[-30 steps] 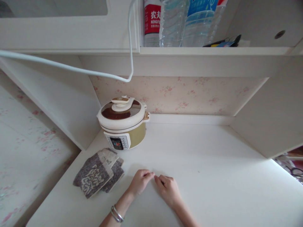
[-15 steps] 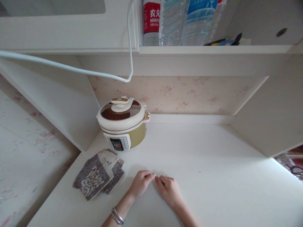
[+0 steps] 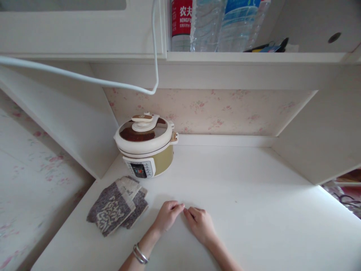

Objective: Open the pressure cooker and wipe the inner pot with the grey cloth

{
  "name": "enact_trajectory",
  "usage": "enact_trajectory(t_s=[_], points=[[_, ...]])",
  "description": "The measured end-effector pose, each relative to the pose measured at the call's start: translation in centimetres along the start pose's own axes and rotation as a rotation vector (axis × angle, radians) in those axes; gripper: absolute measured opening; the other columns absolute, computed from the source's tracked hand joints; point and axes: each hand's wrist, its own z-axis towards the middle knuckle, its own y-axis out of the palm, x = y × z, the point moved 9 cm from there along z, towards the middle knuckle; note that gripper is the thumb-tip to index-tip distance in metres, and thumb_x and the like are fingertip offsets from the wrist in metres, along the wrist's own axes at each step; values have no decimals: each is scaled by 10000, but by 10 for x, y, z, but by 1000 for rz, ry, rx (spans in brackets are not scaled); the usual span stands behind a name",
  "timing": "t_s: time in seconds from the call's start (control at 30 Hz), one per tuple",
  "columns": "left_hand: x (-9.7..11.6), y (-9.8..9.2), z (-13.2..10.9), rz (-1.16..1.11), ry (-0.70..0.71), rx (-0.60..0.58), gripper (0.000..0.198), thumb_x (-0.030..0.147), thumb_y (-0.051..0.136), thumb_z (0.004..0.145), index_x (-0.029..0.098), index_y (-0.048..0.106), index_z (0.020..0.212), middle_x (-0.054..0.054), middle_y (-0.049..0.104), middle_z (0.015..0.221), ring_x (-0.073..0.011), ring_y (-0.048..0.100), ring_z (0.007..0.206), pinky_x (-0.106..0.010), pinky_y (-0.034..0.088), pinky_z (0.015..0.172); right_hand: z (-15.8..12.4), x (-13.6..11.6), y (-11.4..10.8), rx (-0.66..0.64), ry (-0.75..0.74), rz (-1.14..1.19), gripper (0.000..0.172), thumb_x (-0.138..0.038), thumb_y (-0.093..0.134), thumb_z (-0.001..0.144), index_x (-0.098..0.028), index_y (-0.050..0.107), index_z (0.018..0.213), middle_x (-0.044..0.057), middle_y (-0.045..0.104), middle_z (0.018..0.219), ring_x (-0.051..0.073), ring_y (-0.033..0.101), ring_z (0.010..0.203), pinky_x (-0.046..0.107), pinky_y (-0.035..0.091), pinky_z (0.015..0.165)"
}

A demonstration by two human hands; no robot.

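My left hand point(image 3: 168, 216) rests on the white tabletop point(image 3: 259, 210), its fingers curled into a loose fist, and a silver bangle circles the wrist. Close beside it, my right hand point(image 3: 200, 223) is also curled closed, the two thumbs almost meeting. Nothing shows in either hand. To the left of my left hand lies a folded grey-brown cloth point(image 3: 113, 209) with a pale raised pattern. Behind the cloth stands an electric pressure cooker point(image 3: 164, 160), cream and olive green, with its lid on and a control panel facing forward.
A white cable point(image 3: 84, 78) hangs across the upper left, in front of the cabinet. Several plastic water bottles point(image 3: 207, 28) stand on the open shelf point(image 3: 254, 57) above. Side panels point(image 3: 318, 131) enclose the tabletop left and right, with flowered wallpaper point(image 3: 217, 109) at the back.
The view has shifted very slightly. Both hands keep their closed pose in the same place, and the cloth and cooker have not moved.
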Motion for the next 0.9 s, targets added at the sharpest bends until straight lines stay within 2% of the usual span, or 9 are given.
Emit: enact_trajectory(t_s=[0.33, 0.9], points=[[-1, 0, -2, -1, -3, 3, 447, 484, 493, 835, 210, 266, 563, 66, 213, 541, -94, 241, 537, -259, 187, 508, 0, -5, 1, 21, -64, -81, 423, -368, 352, 954, -196, 506, 600, -17, 588, 620, 91, 505, 555, 248, 227, 545], [-3, 0, -3, -35, -1, -7, 452, 483, 500, 836, 211, 265, 562, 64, 213, 541, -95, 240, 537, -258, 187, 507, -1, -9, 2, 7, -91, -132, 414, -351, 355, 956, -204, 543, 618, -16, 603, 637, 96, 528, 568, 257, 232, 548]])
